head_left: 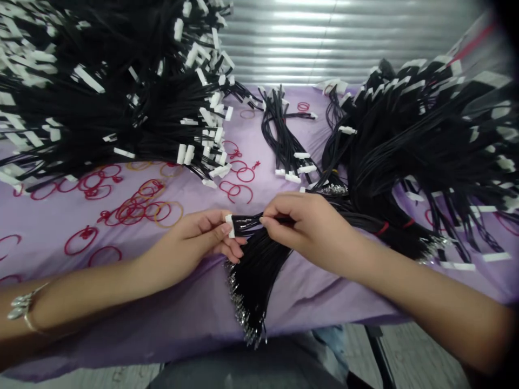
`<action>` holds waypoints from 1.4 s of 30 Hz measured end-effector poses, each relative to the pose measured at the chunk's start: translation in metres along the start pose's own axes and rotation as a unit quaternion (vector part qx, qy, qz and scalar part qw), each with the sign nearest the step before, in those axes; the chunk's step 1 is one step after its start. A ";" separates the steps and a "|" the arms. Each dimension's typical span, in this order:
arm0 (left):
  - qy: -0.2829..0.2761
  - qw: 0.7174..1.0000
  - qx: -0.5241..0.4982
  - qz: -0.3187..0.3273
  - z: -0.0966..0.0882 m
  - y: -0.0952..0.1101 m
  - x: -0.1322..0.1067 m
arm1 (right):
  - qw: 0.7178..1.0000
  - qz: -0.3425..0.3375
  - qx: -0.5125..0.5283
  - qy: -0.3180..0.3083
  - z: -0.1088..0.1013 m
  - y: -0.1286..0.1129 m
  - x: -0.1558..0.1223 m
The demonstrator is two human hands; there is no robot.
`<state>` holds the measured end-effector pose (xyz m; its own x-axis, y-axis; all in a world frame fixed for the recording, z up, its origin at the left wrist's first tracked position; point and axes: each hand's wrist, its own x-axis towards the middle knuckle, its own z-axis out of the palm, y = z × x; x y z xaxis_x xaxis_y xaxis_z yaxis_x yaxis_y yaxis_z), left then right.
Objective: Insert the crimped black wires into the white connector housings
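Okay, left hand (194,243) pinches a white connector (230,226), fingers closed on it; right hand (308,229) pinches the black wires (259,221) just beside it. Loose wire bundle (253,286) fans toward 6 o'clock over purple cloth (162,329); bigger bundles (109,102) at 11 and 2 o'clock.

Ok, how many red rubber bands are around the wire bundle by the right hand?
2: one red band nearer the right hand, another further along; more may be hidden.
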<state>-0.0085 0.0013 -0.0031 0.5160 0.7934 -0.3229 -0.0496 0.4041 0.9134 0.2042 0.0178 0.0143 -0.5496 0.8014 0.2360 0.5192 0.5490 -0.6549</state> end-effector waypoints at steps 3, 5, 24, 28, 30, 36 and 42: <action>-0.008 1.000 -0.009 -0.008 -0.001 -0.001 0.000 | 1.000 -0.009 -0.010 -0.016 0.003 0.001 0.001; -0.006 1.000 -0.008 -0.012 -0.002 0.000 0.000 | 1.000 -0.013 -0.015 -0.016 0.005 0.001 0.001; -0.034 0.998 -0.035 -0.033 -0.003 0.001 0.003 | 0.994 -0.088 -0.067 0.017 0.005 0.002 -0.006; -0.034 0.998 -0.030 -0.039 -0.003 0.003 0.003 | 0.994 -0.085 -0.070 0.028 0.005 0.002 -0.006; -0.033 0.998 -0.027 -0.039 -0.003 0.003 0.003 | 0.993 -0.083 -0.074 0.031 0.006 0.002 -0.006; -0.027 0.999 -0.020 -0.039 -0.003 0.002 0.004 | 0.989 -0.092 -0.107 0.043 0.008 0.001 -0.007; -0.033 0.998 -0.028 -0.041 -0.003 0.003 0.004 | 0.984 -0.086 -0.151 0.039 0.011 0.000 -0.009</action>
<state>-0.0085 0.0071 -0.0024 0.5753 0.7256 -0.3775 -0.0518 0.4929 0.8685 0.2021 0.0077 0.0035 -0.6004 0.7004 0.3860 0.6004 0.7136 -0.3608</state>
